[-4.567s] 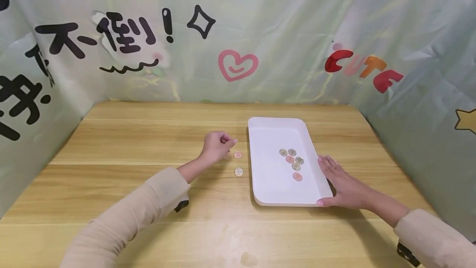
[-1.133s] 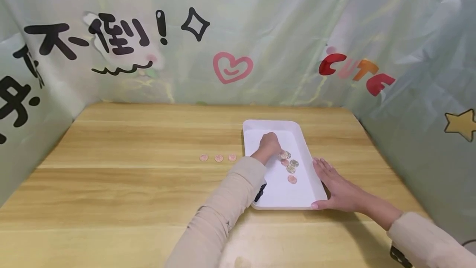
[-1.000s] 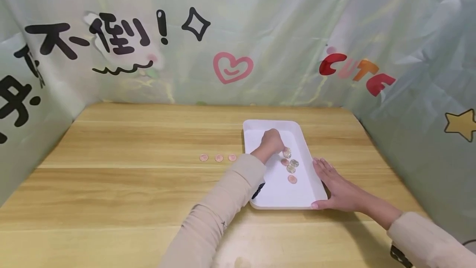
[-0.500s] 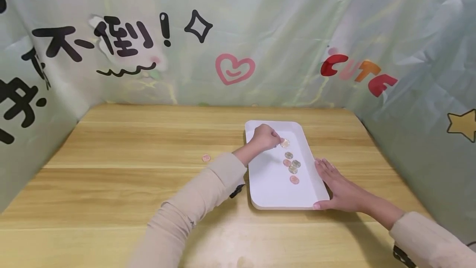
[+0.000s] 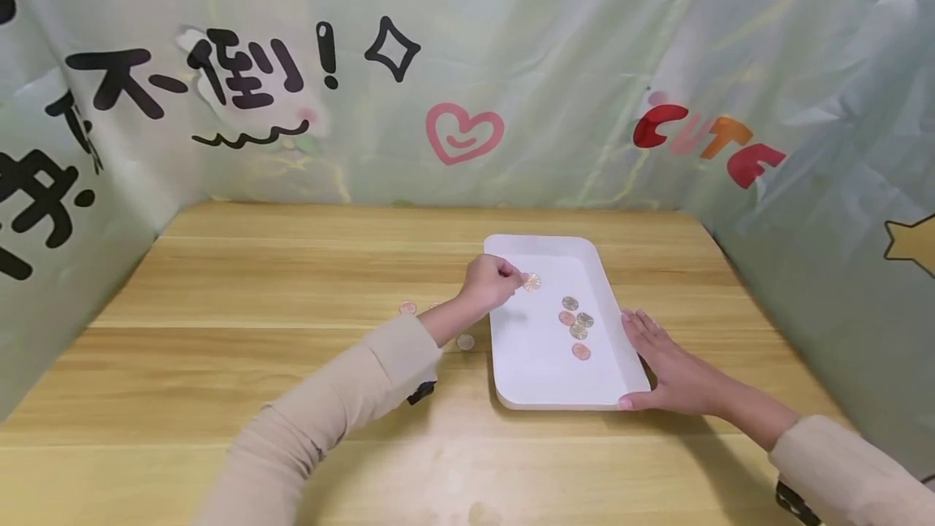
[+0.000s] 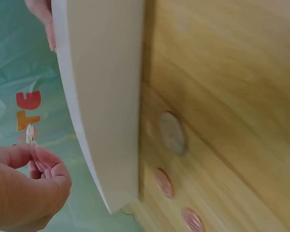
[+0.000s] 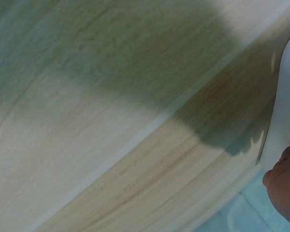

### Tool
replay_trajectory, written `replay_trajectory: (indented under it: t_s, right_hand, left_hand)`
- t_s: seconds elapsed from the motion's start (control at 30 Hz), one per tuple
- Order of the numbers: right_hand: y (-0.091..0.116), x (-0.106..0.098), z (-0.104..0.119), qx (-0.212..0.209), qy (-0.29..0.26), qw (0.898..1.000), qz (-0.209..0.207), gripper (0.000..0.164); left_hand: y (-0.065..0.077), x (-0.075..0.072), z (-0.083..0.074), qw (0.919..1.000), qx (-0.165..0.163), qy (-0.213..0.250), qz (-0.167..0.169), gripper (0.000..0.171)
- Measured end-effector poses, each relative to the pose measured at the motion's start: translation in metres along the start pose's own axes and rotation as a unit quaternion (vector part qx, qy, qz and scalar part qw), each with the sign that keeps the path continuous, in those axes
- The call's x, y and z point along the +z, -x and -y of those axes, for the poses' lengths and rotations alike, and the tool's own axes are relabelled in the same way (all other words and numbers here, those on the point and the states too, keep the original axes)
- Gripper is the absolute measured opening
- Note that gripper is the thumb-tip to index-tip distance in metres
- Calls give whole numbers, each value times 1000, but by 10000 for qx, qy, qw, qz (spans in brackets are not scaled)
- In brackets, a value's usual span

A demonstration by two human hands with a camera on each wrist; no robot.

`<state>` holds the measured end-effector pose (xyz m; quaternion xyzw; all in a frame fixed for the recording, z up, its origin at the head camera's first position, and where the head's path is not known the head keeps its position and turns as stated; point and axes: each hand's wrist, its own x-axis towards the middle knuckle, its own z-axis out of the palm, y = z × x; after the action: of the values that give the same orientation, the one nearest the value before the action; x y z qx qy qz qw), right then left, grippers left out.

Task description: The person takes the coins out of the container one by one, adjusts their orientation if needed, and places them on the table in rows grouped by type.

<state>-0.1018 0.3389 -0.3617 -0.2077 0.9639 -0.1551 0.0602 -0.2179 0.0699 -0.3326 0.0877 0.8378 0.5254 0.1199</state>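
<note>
My left hand (image 5: 491, 282) pinches a gold-toned coin (image 5: 532, 282) between thumb and fingertips, above the left part of the white tray (image 5: 533, 384). In the left wrist view this coin (image 6: 30, 133) stands edge-on at the fingertips. Several coins lie grouped in the tray, among them a copper coin (image 5: 580, 351) and a darker gold-toned coin (image 5: 570, 303). My right hand (image 5: 675, 372) rests at the tray's right side, fingers extended along the rim and thumb at the near corner. Only part of that hand (image 7: 285, 186) shows in the right wrist view.
Left of the tray, a silvery coin (image 5: 465, 342) and a copper coin (image 5: 407, 308) lie on the wooden table (image 5: 256, 266). Another copper coin (image 6: 164, 182) there is mostly covered by my left arm in the head view. A printed curtain (image 5: 555, 63) encloses the back and sides.
My left hand has lifted a coin from the tray's group and carried it left toward the tray's left rim. The right hand keeps its place on the tray.
</note>
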Motion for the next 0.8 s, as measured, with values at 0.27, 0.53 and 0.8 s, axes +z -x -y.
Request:
replay_trajectory:
  t_s: [0.27,0.53,0.8]
  right_hand:
    - [0,2,-1,-61,57,9999,-58,115]
    - [-2,2,0,-46,8,10000,-24,115]
    - [-1,3,-1,-80,71,9999,-69,115]
  left_hand:
    - [13,-17,18,9992,49,211,-342,19]
    - [27,-35,37,9984,124,196,-510,16]
    - [40,-54,65,9974,-50,-79,-721,14]
